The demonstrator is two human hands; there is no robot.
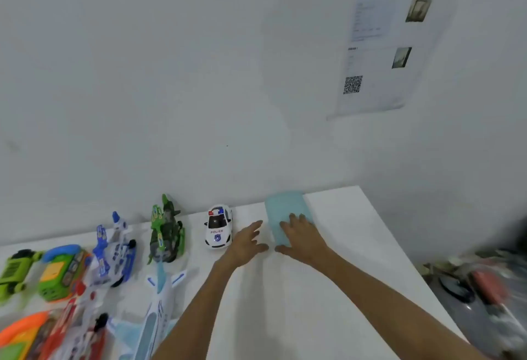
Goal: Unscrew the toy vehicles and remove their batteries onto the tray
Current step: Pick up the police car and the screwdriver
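pale blue tray (285,207), flat, under right hand (302,235) fingers.

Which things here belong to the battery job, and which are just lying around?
For the job: blue tray under the right hand, left hand, police car, green camouflage toy, toy plane.
Lying about: wall notice, blurred clutter at right.

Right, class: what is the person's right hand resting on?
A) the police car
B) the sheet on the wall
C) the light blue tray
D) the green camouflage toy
C: the right hand lies with its fingers spread flat on the light blue tray, well clear of the toys.
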